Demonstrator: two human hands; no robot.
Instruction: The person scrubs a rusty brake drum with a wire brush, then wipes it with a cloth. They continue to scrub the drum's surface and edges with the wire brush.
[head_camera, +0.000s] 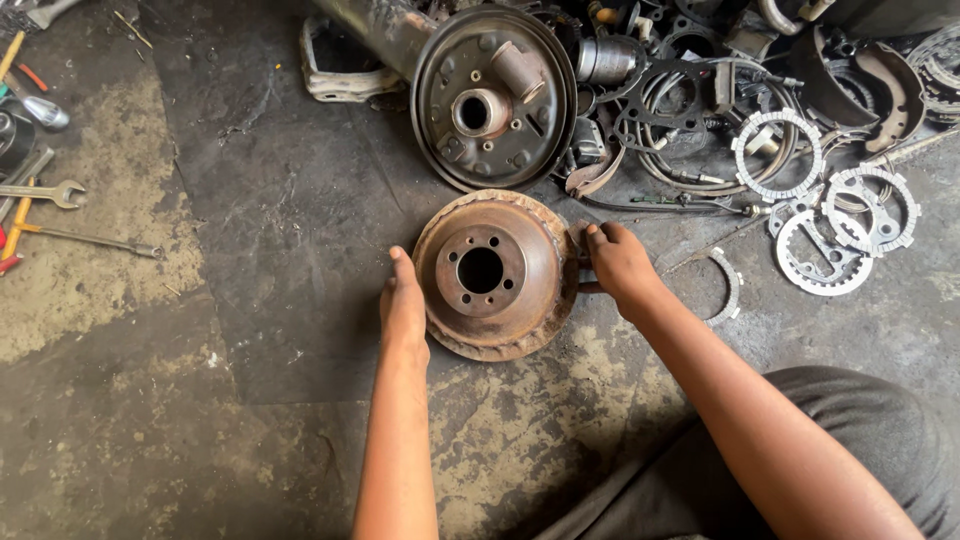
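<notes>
Far left: wrenches (45, 192) and screwdrivers lie on stained, oily concrete floor (250, 330); pale dusty patches, dark grease sheet mid-frame. Your left hand (402, 305) lies flat, fingers together, pressed on left rim of rusty brake drum (497, 274). Drum sits on floor, centre frame, hub face with bolt holes up. Above it, backing plate (492, 97) on axle end. Your right hand (620, 265) grips drum's right rim, fingers curled over edge. Right: toothed rings (778, 155), brake shoes (895, 90), cables piled on floor. Dark trouser leg lower right.
</notes>
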